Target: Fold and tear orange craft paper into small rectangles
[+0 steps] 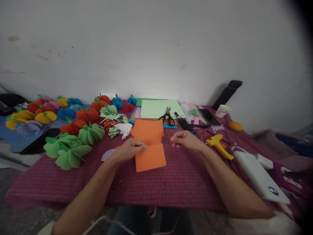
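Note:
Pinched between the thumb and fingers of my left hand [134,148] is the upper left corner of an orange paper sheet [151,160], which hangs tilted above the cloth. Behind it lies a stack of orange paper [148,129], partly covered by the held sheet. My right hand [183,139] hovers to the right of the sheet, apart from it, with its fingers curled together and nothing visible in them. Black scissors [167,117] rest on the coloured paper beyond the stack, and a black cutter knife [183,121] lies beside them.
Paper pumpkins [87,115] in several colours crowd the left side, near paper scraps [113,124]. Pale green sheets [158,108] lie at the back. On the right are a yellow glue gun [217,145], a phone [209,117], a paper cup [223,111] and a white device [261,174].

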`<move>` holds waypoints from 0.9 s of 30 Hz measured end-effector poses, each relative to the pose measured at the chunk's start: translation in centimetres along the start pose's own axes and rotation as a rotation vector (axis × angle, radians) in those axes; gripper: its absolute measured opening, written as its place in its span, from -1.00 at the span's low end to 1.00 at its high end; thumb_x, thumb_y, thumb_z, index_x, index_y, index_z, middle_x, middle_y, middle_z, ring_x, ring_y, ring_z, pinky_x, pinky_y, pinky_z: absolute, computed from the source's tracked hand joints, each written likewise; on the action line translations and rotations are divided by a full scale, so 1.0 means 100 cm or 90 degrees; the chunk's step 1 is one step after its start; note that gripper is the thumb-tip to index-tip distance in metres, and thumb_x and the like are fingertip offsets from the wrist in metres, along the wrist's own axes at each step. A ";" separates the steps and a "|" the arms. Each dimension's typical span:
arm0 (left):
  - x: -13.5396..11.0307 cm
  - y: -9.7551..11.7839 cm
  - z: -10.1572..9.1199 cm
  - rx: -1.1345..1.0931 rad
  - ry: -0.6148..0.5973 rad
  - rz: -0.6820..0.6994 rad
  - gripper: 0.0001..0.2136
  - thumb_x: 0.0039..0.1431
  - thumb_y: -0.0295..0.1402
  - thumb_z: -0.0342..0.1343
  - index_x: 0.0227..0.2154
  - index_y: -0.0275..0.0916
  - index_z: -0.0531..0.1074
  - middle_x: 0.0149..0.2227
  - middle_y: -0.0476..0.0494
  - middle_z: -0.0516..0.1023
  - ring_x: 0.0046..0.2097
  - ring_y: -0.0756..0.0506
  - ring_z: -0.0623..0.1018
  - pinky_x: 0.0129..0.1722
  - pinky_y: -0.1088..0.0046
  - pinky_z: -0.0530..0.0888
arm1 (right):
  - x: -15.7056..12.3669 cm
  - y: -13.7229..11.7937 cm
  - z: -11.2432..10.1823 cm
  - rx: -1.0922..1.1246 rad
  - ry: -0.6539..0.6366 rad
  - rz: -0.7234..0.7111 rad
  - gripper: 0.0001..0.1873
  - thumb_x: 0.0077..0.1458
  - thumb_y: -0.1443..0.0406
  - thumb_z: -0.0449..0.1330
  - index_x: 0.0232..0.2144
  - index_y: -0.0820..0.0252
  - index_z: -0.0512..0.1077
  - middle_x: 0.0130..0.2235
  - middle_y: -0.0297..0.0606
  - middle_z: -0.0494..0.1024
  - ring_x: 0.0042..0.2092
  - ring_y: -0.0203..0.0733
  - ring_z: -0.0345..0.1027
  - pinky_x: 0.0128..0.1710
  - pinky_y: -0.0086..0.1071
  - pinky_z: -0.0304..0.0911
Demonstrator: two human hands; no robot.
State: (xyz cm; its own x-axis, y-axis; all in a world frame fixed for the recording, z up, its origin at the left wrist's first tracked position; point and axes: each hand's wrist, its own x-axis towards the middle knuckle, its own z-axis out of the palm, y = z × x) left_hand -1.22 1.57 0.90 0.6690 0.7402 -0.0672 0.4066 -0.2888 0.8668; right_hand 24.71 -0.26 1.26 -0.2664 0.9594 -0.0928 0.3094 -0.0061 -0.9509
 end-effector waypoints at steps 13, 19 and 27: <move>0.008 -0.005 0.019 0.028 -0.061 0.055 -0.64 0.04 -0.13 -0.13 -0.70 -0.29 0.10 -0.63 0.08 -0.07 -0.57 0.10 -0.03 -0.60 0.56 -0.04 | -0.004 0.001 0.052 -0.174 -0.095 -0.096 -0.62 -0.01 0.10 0.00 -0.64 0.28 0.27 -0.64 -0.46 0.01 -0.58 -0.45 -0.15 -0.62 -0.53 -0.16; 0.006 -0.004 0.021 0.032 -0.051 0.047 -0.67 0.04 -0.17 -0.11 -0.68 -0.30 0.17 -0.64 0.08 -0.02 -0.57 0.10 0.02 -0.60 0.57 -0.02 | -0.001 0.003 0.050 -0.152 -0.144 -0.098 -0.69 -0.03 0.14 0.04 -0.52 0.28 0.38 -0.61 -0.44 0.16 -0.57 -0.44 -0.06 -0.60 -0.52 -0.10; 0.005 -0.001 0.004 -0.052 0.017 0.013 -0.73 -0.01 -0.27 -0.02 -0.66 -0.33 0.38 -0.64 -0.03 0.39 -0.55 0.04 0.35 -0.51 0.57 0.22 | -0.006 -0.004 0.025 -0.116 -0.092 -0.076 -0.74 -0.05 0.17 0.08 -0.52 0.28 0.39 -0.56 -0.37 0.33 -0.55 -0.41 0.09 -0.56 -0.51 0.00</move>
State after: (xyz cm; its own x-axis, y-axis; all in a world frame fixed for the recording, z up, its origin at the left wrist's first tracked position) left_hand -0.70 1.72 0.61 0.6594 0.7508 -0.0374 0.3402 -0.2537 0.9055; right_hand 22.45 -1.60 0.94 -0.4338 0.9003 -0.0371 0.4238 0.1675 -0.8901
